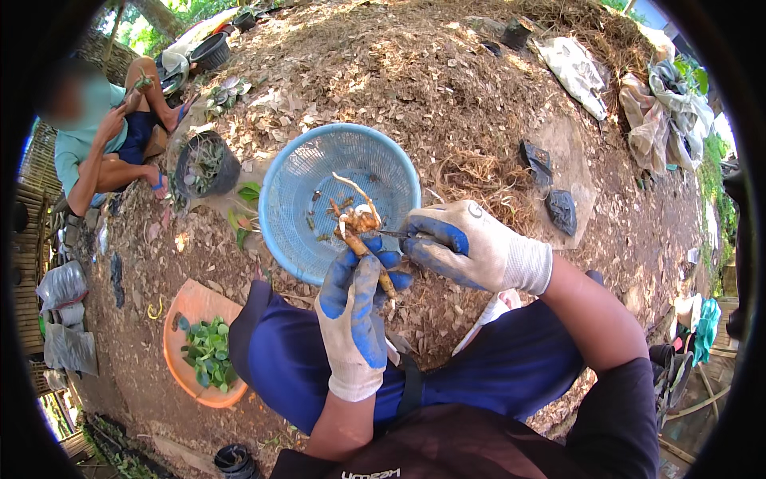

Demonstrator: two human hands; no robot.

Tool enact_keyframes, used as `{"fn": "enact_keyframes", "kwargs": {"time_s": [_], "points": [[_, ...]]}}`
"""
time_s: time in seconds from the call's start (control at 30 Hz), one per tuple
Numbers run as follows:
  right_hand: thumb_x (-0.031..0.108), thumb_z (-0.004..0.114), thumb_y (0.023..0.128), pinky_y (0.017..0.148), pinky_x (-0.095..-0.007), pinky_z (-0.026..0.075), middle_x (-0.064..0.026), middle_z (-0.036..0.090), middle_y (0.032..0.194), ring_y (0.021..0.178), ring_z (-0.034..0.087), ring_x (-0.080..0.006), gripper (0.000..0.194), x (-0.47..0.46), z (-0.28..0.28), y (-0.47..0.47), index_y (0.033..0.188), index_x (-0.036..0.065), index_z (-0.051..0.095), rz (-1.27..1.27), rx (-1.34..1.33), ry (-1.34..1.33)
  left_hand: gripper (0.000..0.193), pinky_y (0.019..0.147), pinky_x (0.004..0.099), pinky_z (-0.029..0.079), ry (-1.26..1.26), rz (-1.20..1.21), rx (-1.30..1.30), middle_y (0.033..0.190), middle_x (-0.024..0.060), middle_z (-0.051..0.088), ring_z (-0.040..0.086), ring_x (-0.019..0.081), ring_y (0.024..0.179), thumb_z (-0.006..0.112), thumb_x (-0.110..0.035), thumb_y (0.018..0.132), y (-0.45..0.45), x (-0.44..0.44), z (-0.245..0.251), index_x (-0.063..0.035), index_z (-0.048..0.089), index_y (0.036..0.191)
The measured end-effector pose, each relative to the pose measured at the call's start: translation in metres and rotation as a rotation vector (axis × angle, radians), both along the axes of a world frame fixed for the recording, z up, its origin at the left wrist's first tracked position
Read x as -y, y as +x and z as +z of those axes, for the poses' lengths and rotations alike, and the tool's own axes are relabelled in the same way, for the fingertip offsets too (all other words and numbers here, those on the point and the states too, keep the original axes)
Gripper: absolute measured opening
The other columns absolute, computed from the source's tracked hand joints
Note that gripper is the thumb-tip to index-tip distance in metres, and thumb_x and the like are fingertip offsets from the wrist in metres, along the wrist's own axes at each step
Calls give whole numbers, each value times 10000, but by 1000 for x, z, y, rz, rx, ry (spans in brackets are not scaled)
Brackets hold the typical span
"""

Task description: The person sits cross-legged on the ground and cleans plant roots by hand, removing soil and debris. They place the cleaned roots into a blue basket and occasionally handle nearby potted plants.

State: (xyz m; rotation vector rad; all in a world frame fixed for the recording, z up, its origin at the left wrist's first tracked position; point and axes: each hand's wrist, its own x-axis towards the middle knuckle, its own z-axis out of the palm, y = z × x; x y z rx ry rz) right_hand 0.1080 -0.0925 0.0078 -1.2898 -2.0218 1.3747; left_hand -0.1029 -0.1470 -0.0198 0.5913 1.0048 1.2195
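My left hand (359, 317), in a white knit glove with a blue coated palm, grips a knobbly brown rhizome (361, 224) with a long pale root sticking up. My right hand (452, 239), gloved the same way, is closed around a small tool with a thin dark blade (392, 233). The blade's tip meets, or nearly meets, the rhizome's thick upper part. Its handle is hidden inside my fist. Beneath the rhizome stands a light blue plastic mesh basket (284, 179), with several brown scraps (317, 221) on its bottom.
An orange container (179, 353) of green leaves is at left. Beyond it, a seated person (90, 138) holds a small plant, near a black pot (209, 170) of plants. Fibrous roots (479, 179) and black plastic bags (561, 212) lie right of the basket; white sacks (574, 72) lie farther back.
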Motion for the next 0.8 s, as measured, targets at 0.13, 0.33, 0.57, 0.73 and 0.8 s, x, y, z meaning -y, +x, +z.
{"fn": "enact_keyframes", "kwargs": {"time_s": [0.13, 0.33, 0.57, 0.73, 0.8], "points": [[178, 626, 1074, 814, -441, 576, -201, 725, 970, 853, 724, -338, 259, 0, -1, -2, 1249, -8, 671, 38, -39, 266, 363, 839, 323, 575, 25, -5, -68, 1086, 100, 755, 716, 165, 917, 701, -241, 1087, -2, 0, -3, 29, 671, 1328], [161, 629, 1068, 808, -445, 587, -201, 731, 1000, 862, 738, -357, 273, 5, 6, 0, 1279, -10, 666, 72, 61, 223, 389, 937, 324, 557, 52, -14, -72, 1144, 107, 755, 703, 158, 984, 701, -208, 1084, -4, 1, -10, 48, 652, 1373], [152, 684, 1024, 817, -468, 589, -212, 736, 1031, 906, 731, -408, 283, 6, 5, -2, 1262, -2, 677, 58, 30, 299, 424, 1100, 373, 519, 99, 38, -66, 1310, 123, 703, 671, 189, 1199, 696, -141, 1075, -2, 3, -11, 67, 599, 1432], [122, 685, 1015, 808, -463, 579, -208, 725, 1015, 893, 720, -409, 282, 7, 5, -1, 1267, -3, 670, 76, 16, 307, 462, 1156, 398, 503, 109, 34, -30, 1371, 156, 674, 668, 222, 1258, 694, -109, 1069, -3, 4, -12, 86, 555, 1464], [121, 690, 1011, 809, -462, 578, -209, 723, 1011, 896, 719, -411, 283, 7, 5, -1, 1265, -3, 672, 61, 13, 322, 467, 1159, 404, 503, 104, 35, -24, 1378, 162, 672, 668, 232, 1269, 691, -105, 1070, -3, 4, -11, 91, 548, 1469]]}}
